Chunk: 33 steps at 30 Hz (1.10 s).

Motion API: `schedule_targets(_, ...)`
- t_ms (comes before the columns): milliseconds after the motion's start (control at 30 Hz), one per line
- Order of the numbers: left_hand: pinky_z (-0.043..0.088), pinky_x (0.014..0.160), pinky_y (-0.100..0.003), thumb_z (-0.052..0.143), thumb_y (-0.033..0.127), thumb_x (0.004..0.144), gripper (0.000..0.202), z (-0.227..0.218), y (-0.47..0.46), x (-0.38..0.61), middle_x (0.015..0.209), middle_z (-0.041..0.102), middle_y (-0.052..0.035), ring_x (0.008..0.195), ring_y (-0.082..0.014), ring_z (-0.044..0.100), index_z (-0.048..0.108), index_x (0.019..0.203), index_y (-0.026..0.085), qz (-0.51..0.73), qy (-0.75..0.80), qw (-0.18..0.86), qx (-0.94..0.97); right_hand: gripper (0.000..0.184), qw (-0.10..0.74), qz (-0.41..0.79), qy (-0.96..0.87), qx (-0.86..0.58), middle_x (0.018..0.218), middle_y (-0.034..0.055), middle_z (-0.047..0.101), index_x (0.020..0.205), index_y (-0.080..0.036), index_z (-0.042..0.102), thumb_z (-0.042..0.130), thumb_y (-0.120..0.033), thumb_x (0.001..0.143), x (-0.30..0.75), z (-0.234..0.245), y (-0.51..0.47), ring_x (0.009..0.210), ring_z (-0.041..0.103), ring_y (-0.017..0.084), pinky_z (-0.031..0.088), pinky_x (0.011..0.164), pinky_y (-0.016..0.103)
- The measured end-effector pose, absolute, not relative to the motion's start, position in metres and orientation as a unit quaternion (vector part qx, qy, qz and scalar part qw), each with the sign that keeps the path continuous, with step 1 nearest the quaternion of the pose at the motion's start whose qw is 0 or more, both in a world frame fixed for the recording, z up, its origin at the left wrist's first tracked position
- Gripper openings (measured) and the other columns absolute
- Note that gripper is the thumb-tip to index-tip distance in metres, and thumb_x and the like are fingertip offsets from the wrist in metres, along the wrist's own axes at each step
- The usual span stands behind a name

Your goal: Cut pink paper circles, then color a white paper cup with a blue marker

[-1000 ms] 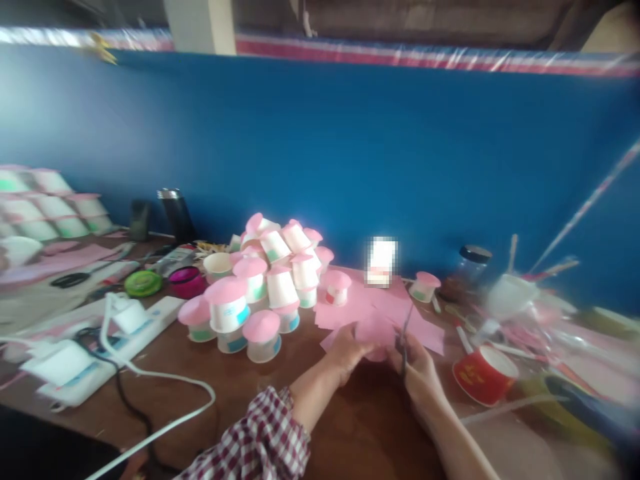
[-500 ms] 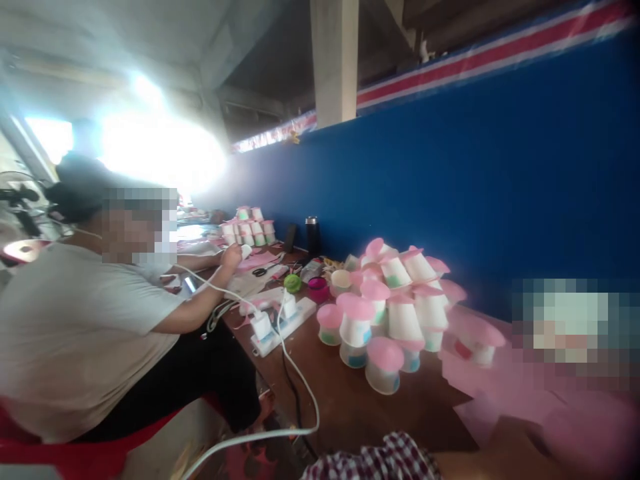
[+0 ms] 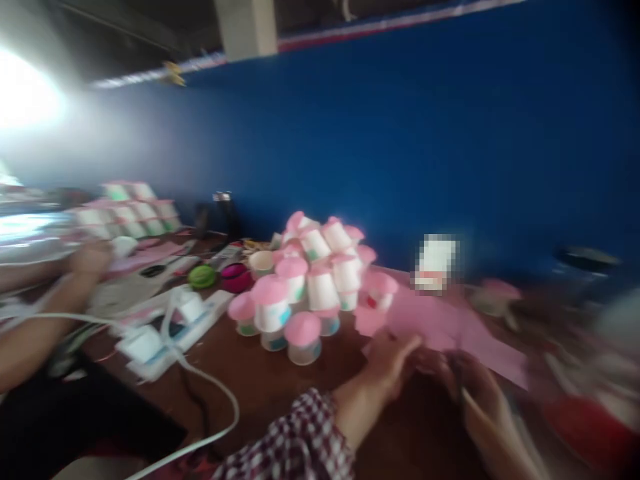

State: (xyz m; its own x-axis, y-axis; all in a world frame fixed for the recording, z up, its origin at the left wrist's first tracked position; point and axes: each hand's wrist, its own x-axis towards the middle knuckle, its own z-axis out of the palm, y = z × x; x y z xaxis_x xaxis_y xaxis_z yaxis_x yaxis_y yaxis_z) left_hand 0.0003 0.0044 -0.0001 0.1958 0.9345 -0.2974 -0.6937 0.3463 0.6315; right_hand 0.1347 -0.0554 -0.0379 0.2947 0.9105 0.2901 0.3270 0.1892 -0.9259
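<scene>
Head view, blurry: pink paper (image 3: 450, 327) lies flat mid-tabletop, just beyond both hands, long axis left-right. Left hand (image 3: 393, 360) touches its near edge, grip can't tell. Right hand (image 3: 475, 387) is closed around a thin dark tool (image 3: 458, 377).

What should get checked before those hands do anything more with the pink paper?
1. Left hand at the flat pink paper sheets: ok, its fingers reach their near edge.
2. Right hand grip: cannot tell, too blurred.
3. Pile of white paper cups with pink caps out of the way: ok, it stands left of both hands, apart from them.
4. Thin white cable out of the way: ok, it lies further left on the brown wooden table.
5. Other person's hand away from the paper: ok, it is at the far left.
6. Sharp view: not ok, everything is smeared.
</scene>
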Motion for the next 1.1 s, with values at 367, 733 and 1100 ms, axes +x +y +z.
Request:
schedule_targets(367,0.047,0.053,-0.018,0.077,0.028,0.061,0.027,0.001,0.003,-0.003,0.062,0.062,0.0009,0.055,-0.0084,0.059,0.06,0.077,0.014,0.503,0.357,0.758,0.213,0.033,0.502,0.37,-0.602,-0.499,0.091,0.0071,0.065,0.105,-0.017,0.058,0.058,-0.042,0.084,0.12,-0.006,-0.048,0.08,0.059,0.02,0.048,0.078,0.03)
schedule_targets(733,0.05,0.056,-0.027,0.076,0.029,0.063,0.029,-0.003,-0.004,0.002,0.07,0.066,-0.0052,0.059,-0.015,0.062,0.063,0.083,0.011,0.518,0.324,0.744,0.27,0.029,0.485,0.37,-0.618,-0.495,0.083,0.004,0.062,0.098,-0.017,0.059,0.054,-0.042,0.086,0.119,-0.006,-0.049,0.074,0.057,0.017,0.047,0.068,0.024)
schedule_targets(1100,0.047,0.045,-0.032,0.068,0.033,0.069,0.029,-0.001,-0.006,0.0,0.064,0.062,-0.0055,0.043,-0.0141,0.053,0.064,0.085,0.01,0.488,0.307,0.75,0.323,0.028,0.472,0.399,-0.605,-0.502,0.064,-0.0013,0.052,0.096,-0.016,0.059,0.057,-0.041,0.084,0.119,-0.006,-0.049,0.058,0.047,0.012,0.039,0.055,0.022)
